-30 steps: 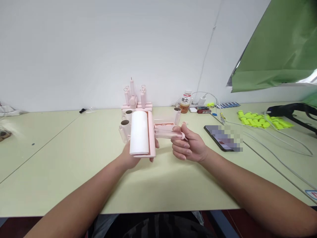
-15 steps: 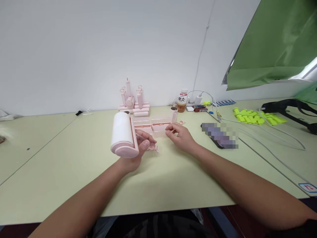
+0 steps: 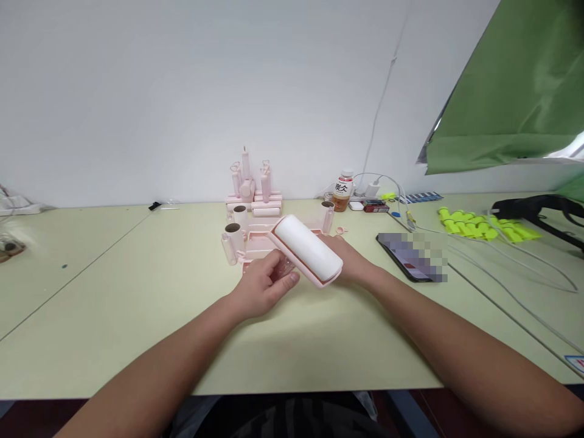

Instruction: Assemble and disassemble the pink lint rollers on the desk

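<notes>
My left hand (image 3: 267, 283) is closed around the clear pink handle of a lint roller (image 3: 311, 248). Its white paper roll faces up in a pink shell, tilted down to the right. Behind the roller's right end is my right hand (image 3: 343, 255); its fingers are hidden. Pink open cases (image 3: 259, 242) lie just beyond both hands, partly covered. Left of them stand a white sticky roll (image 3: 233, 237) and another roll (image 3: 240, 216). A clear pink handle (image 3: 229, 249) leans at the nearer roll.
Several pink lint rollers (image 3: 260, 188) are stacked by the wall. A drink bottle (image 3: 343, 190) stands at the back right, near white cables (image 3: 387, 177). Farther right are a phone (image 3: 406, 258), bright yellow pieces (image 3: 469, 225) and a black strapped object (image 3: 524, 204).
The lint roller has swung from the left to the right, over in front of my right hand. Rolls and a handle formerly behind it now show on the left.
</notes>
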Demonstrator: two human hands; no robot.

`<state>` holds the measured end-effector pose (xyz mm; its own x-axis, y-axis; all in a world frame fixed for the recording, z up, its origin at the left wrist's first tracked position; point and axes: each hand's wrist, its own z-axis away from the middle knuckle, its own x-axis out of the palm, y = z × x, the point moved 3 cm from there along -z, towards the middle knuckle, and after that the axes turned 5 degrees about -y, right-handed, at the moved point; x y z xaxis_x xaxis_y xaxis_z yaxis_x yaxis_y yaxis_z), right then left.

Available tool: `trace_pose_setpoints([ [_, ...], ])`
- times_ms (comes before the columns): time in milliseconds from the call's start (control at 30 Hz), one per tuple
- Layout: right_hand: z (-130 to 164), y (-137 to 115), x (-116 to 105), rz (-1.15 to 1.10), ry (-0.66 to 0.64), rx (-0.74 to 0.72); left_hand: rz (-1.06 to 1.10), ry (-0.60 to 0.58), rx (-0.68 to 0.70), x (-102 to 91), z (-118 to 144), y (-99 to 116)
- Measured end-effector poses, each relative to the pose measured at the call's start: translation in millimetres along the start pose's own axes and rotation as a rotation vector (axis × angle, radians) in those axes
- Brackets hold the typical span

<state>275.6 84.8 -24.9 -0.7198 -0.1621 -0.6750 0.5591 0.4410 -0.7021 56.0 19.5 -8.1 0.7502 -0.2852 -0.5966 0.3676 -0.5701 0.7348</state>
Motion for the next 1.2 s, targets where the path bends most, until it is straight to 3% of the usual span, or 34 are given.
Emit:
trace_pose_setpoints([
  [67, 5, -6, -4, 0.016, 0.024, 0.022, -0.041, -0.046, -0.017, 0.6, 0, 1],
  [167, 12, -16, -21, -0.047, 0.209, 0.061, -0.082, -0.101, -0.025, 2.5, 1, 3],
  [233, 16, -22, -33, -0.253, 0.352, 0.028, -0.107, -0.105, -0.048, 3.5, 1, 4],
  [300, 18, -27, -40, -0.495, 0.407, -0.032, -0.125, -0.071, -0.095, 3.0, 0, 3],
  [367, 20, -31, -41, -0.618, 0.387, -0.067, -0.141, -0.011, -0.15, 0.7, -1, 1],
  [467, 21, -37, -34, -0.607, 0.346, -0.088, -0.164, 0.048, -0.19, -3.5, -3, -1],
  [667, 23, -45, -20, -0.561, 0.292, -0.118, -0.174, 0.024, -0.162, -3.4, -4, 0],
  [1200, 24, -44, -19, -0.444, 0.251, -0.215, -0.185, 0.099, -0.178, -5.6, -4, 0],
])
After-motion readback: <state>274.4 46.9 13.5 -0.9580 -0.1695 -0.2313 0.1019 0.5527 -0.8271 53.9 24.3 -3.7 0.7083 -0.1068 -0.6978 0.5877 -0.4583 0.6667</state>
